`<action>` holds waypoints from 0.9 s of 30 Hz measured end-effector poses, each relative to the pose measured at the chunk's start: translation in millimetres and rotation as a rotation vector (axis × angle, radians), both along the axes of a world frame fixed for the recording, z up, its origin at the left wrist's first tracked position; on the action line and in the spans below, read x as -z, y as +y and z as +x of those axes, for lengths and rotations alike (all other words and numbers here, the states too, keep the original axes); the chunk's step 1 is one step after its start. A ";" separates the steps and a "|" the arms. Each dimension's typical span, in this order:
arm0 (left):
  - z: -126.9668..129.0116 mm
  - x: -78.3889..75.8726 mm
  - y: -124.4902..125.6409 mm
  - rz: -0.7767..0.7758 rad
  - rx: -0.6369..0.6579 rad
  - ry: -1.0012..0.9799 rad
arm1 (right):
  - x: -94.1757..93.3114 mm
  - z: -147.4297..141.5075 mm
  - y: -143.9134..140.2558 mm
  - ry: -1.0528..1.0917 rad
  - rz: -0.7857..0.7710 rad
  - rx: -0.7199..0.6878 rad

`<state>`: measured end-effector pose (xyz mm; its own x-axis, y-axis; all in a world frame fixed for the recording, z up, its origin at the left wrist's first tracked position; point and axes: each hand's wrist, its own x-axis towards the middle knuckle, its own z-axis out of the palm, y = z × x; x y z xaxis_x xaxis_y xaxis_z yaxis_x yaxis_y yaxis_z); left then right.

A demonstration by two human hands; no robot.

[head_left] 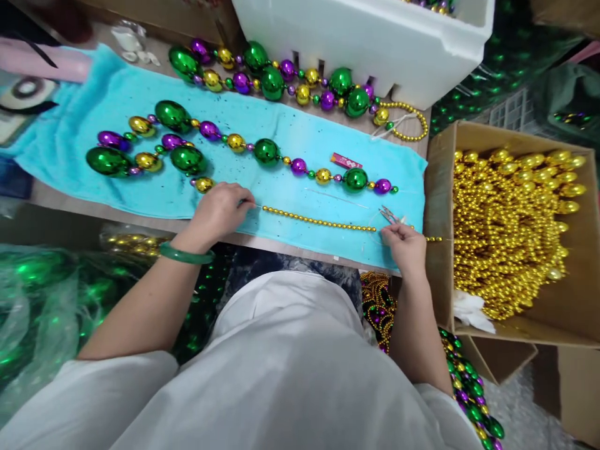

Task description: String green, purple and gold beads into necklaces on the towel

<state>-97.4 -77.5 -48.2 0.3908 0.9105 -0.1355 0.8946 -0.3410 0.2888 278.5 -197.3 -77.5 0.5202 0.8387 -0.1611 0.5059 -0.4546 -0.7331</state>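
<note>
Table (pixel 84 205) under blue towel (pixel 309 134); bead garland (pixel 267 151) doubled back on towel, second garland (pixel 272 83) along far edge, white box (pixel 365 50) behind.

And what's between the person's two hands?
In the head view, a straight string of small gold beads stretches from near the left hand towards the right hand, over the blue towel.

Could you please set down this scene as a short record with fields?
Left hand: left hand pinching the thread end of a small gold bead strand
Right hand: right hand gripping the same strand further along; a metal tool at its fingertips, kind unclear
Surface: blue towel
On towel: multicoloured garland, small red item
Far side: white foam box
Person's right: cardboard box holding gold beads
</note>
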 end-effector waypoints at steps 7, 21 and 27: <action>3.1 14.8 -3.0 0.160 0.050 0.107 | 22.2 4.7 7.2 -0.185 -0.027 -0.007; -3.7 16.3 -2.7 0.135 0.056 -0.077 | 25.4 10.3 6.8 -0.119 -0.041 -0.023; 12.3 20.9 -5.8 0.104 0.141 -0.127 | 28.3 11.7 6.7 -0.162 0.013 -0.057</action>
